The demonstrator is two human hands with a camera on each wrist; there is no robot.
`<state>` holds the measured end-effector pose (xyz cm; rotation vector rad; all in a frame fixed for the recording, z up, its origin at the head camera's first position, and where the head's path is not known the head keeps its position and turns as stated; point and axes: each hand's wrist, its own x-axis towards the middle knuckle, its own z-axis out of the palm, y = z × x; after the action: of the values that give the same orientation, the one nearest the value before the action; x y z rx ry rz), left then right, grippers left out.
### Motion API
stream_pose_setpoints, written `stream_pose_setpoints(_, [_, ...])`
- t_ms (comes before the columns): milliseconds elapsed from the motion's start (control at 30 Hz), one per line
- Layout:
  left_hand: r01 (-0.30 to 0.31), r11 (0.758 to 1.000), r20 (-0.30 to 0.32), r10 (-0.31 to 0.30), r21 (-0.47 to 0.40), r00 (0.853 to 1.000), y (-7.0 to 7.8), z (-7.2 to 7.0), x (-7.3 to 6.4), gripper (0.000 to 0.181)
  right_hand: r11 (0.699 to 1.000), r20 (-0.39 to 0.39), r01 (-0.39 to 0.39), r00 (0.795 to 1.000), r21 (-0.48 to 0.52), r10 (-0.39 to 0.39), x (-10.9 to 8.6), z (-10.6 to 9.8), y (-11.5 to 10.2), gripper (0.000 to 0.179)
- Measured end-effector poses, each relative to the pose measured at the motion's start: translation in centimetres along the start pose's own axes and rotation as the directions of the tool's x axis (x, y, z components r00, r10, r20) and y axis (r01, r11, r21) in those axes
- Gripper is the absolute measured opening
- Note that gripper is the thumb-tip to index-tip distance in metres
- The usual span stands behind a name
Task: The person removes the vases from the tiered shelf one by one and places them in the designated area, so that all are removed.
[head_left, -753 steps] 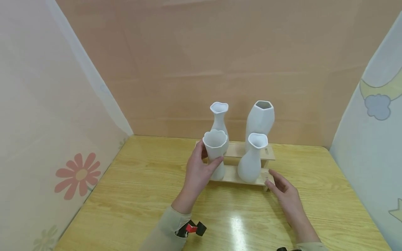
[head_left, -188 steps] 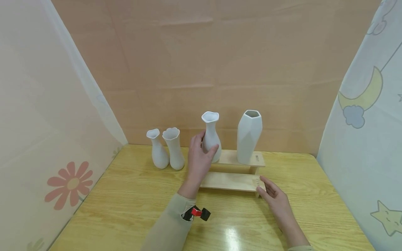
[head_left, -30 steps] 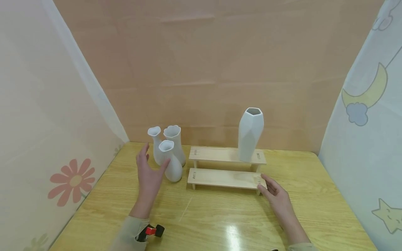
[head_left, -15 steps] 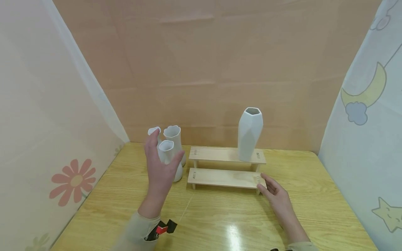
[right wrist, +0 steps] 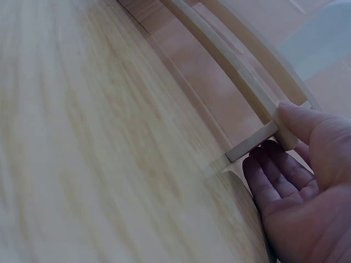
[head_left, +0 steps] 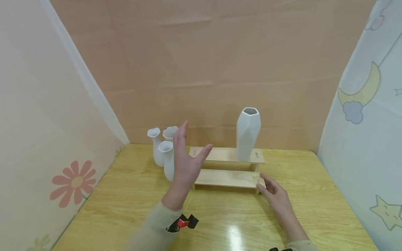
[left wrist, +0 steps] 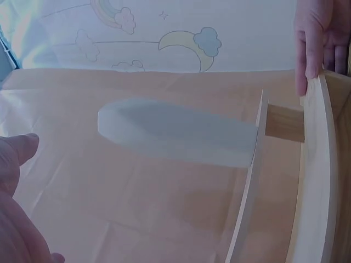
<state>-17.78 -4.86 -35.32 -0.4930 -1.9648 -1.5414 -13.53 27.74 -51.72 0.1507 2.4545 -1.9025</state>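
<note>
My left hand point(head_left: 187, 164) is raised in the air with fingers spread and nothing in it. It overlaps the left end of the two-tier wooden shelf point(head_left: 226, 178) in the head view. A tall white faceted vase point(head_left: 248, 134) stands alone on the upper tier, toward its right end. My right hand point(head_left: 277, 195) pinches the right end of the lower tier; in the right wrist view, the thumb point(right wrist: 299, 118) lies on the board's edge with the other fingers below. Left of the shelf, a fluted vase point(head_left: 169, 133), partly hidden by my left hand, stands on the table with two narrow-necked vases point(head_left: 168, 164).
The wood-grain table point(head_left: 125, 205) runs up to a plain tan backdrop point(head_left: 201, 69). A flower-printed cloth point(head_left: 56, 104) hangs at the left, and a moon-and-star cloth point(head_left: 367, 146) hangs at the right.
The left hand has left the wavy-rimmed vase beside the other two on the table and moved right toward the shelf. Earlier, these three vases stood on the shelf. The right hand keeps its place.
</note>
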Motion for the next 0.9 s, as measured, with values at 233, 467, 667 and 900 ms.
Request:
stream_pose_setpoints(233, [0.086,0.996,0.055,-0.084,-0.032,0.995,0.7,3.1,-0.1,0.098,1.0,0.001,0.008,1.0,-0.001,-0.008,0.0,0.0,0.1,0.08])
stream_pose_setpoints(467, [0.119,0.992,0.103,-0.113,-0.049,0.988,1.0,5.9,0.1,0.099,1.0,-0.01,0.01,1.0,-0.003,-0.01,0.0,0.1,0.1,0.08])
stream_pose_setpoints(667, [0.12,0.991,0.12,-0.113,-0.054,0.986,0.8,7.8,0.5,0.098,1.0,-0.01,0.007,1.0,0.008,-0.007,-0.1,0.1,0.2,0.08])
stream_pose_setpoints(900, [0.118,0.992,0.136,-0.11,-0.054,0.985,0.4,9.9,1.0,0.098,1.0,-0.008,0.005,1.0,0.017,-0.005,-0.2,0.1,0.2,0.08])
